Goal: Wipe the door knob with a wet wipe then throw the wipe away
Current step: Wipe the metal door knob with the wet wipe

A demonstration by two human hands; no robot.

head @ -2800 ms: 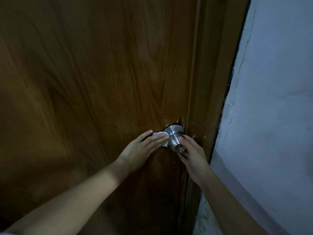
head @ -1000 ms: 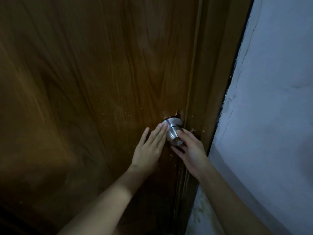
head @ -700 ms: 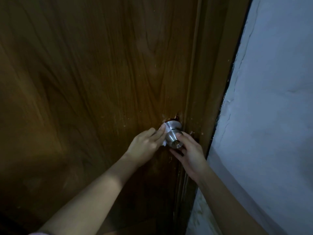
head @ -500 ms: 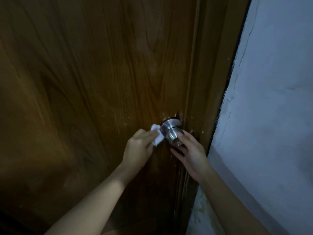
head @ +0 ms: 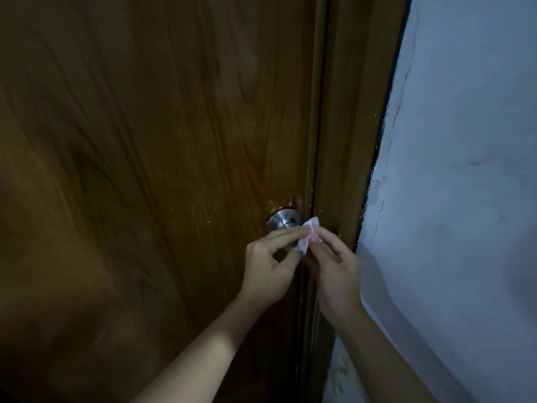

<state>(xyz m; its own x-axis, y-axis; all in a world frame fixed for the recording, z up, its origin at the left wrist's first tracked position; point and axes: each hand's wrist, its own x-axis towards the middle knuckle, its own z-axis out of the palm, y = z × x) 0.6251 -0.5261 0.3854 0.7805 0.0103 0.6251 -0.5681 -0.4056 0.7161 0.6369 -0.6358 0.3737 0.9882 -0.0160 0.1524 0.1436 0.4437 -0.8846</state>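
A silver metal door knob (head: 283, 221) sticks out of the brown wooden door (head: 162, 141) near its right edge. Only its upper part shows; my hands cover the front of it. A small white wet wipe (head: 307, 234) is pinched between both hands just in front of the knob. My left hand (head: 268, 264) grips the wipe's left side with thumb and fingers. My right hand (head: 334, 264) holds its right side with the fingertips. The two hands nearly touch each other.
The brown door frame (head: 345, 141) runs vertically just right of the knob. A pale blue-white plastered wall (head: 459, 184) with cracks along its edge fills the right side. The scene is dim.
My left hand has brought the wipe from the knob's left side to its front. My right hand has let go of the knob and taken hold of the wipe too.
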